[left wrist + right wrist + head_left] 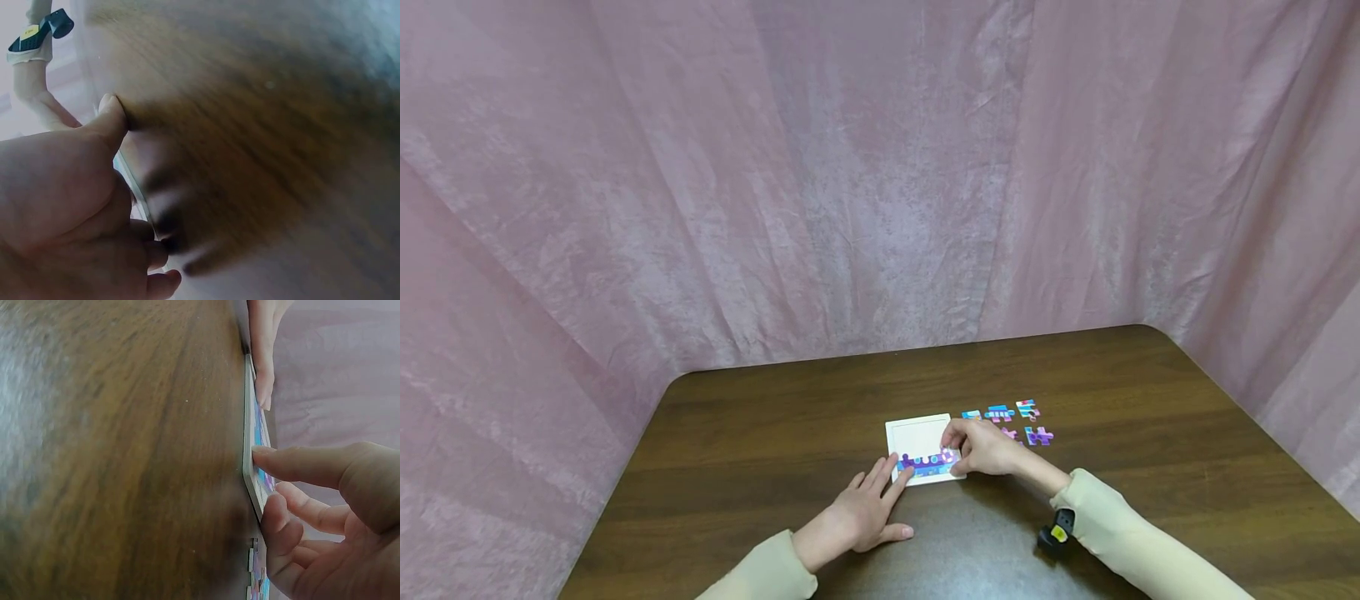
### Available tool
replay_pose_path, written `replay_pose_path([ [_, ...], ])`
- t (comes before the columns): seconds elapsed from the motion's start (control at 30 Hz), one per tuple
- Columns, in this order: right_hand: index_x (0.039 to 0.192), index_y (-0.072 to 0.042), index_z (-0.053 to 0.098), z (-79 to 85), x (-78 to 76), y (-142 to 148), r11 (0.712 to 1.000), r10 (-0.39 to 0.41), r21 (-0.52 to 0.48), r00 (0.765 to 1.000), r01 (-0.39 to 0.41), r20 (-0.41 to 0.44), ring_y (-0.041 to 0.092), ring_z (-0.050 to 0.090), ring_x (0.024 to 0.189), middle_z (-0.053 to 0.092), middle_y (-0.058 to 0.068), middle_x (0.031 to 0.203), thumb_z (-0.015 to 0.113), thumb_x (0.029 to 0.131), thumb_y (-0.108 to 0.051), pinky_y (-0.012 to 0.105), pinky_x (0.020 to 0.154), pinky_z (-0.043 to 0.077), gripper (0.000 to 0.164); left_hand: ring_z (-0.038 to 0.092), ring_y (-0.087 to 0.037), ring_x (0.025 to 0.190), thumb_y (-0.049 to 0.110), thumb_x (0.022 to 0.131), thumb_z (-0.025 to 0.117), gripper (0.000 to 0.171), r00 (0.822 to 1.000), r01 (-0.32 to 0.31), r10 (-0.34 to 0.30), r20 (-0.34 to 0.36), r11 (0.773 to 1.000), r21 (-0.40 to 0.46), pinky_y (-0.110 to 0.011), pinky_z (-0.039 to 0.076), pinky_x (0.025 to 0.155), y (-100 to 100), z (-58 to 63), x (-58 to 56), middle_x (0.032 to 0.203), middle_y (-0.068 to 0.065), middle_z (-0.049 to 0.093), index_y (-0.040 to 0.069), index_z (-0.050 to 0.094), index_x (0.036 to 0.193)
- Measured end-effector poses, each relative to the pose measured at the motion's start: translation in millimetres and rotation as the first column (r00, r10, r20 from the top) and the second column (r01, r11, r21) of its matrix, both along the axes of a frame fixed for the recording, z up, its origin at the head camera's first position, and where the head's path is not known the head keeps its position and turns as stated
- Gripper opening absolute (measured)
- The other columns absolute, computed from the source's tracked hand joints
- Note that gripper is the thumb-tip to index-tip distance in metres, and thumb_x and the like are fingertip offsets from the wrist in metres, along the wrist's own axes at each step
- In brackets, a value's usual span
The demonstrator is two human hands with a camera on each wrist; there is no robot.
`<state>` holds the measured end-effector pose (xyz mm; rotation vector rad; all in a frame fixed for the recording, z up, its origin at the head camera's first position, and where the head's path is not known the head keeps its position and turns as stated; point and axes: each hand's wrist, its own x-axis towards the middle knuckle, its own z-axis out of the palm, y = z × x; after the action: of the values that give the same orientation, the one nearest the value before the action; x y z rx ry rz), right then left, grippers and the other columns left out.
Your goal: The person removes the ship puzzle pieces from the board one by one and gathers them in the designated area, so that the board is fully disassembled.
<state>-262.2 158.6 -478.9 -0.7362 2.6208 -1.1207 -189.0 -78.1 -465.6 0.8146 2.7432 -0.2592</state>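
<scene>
A small white puzzle tray (917,435) lies on the table, with joined purple and blue jigsaw pieces (927,468) along its near side. The upper part of the tray shows its pale base. My left hand (868,504) lies flat at the tray's near left corner, fingers extended over the edge and thumb out to the side. At the right end of the joined row, my right hand (988,446) has its thumb and bent fingers around a puzzle piece (950,456). In the right wrist view, the right thumb (294,464) touches the tray's near edge.
Several loose jigsaw pieces lie right of the tray, among them a blue one (1000,413), a red and blue one (1027,408) and a purple one (1040,436). Some are partly behind the right hand. A pink curtain (880,208) hangs behind the brown table (760,433).
</scene>
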Motion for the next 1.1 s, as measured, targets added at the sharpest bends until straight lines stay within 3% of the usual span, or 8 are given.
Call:
replay_pose_path([
  [0.2, 0.094, -0.004, 0.059, 4.0, 0.0, 0.3, 1.000, 0.011, -0.010, 0.999, -0.011, -0.038, 0.007, 0.055, 0.065, 0.064, 0.007, 0.082, 0.076, 0.069, 0.004, 0.019, 0.060, 0.046, 0.031, 0.024, -0.023, 0.148, 0.065, 0.092, 0.043, 0.079, 1.000, -0.004, 0.004, 0.000, 1.000, 0.004, -0.040, 0.035, 0.113, 0.7, 0.9, -1.7, 0.162, -0.007, 0.016, 0.023, 0.020, 0.155],
  [0.43, 0.093, -0.004, 0.058, 11.9, 1.6, 4.2, 0.999, -0.003, -0.039, 1.000, 0.002, -0.027, 0.007, 0.060, 0.069, 0.066, 0.004, 0.077, 0.068, 0.083, 0.001, 0.020, 0.062, 0.049, 0.014, 0.023, -0.022, 0.148, 0.065, 0.092, 0.042, 0.079, 1.000, -0.015, 0.015, 0.007, 1.000, 0.000, -0.041, 0.034, 0.114, 1.1, 2.3, -3.1, 0.162, -0.006, 0.015, 0.024, 0.019, 0.155],
  [0.73, 0.090, -0.005, 0.064, 5.0, 3.1, 11.4, 0.999, 0.031, -0.035, 0.999, -0.032, -0.027, 0.003, 0.058, 0.065, 0.069, 0.003, 0.077, 0.065, 0.088, -0.005, 0.019, 0.059, 0.047, 0.003, 0.022, -0.024, 0.149, 0.063, 0.093, 0.043, 0.079, 1.000, -0.010, 0.010, 0.029, 0.999, 0.033, -0.042, 0.034, 0.114, -0.7, 2.1, -0.7, 0.162, -0.008, 0.014, 0.022, 0.018, 0.155],
  [1.1, 0.091, -0.001, 0.065, 3.4, 5.7, 28.5, 0.996, 0.031, -0.087, 0.999, -0.031, 0.009, 0.005, 0.055, 0.061, 0.066, 0.007, 0.076, 0.063, 0.091, -0.006, 0.020, 0.056, 0.048, 0.006, 0.021, -0.026, 0.149, 0.062, 0.093, 0.043, 0.079, 0.999, 0.005, -0.007, 0.035, 0.998, 0.068, -0.043, 0.034, 0.114, -3.8, -1.5, 0.3, 0.162, -0.010, 0.013, 0.021, 0.017, 0.156],
])
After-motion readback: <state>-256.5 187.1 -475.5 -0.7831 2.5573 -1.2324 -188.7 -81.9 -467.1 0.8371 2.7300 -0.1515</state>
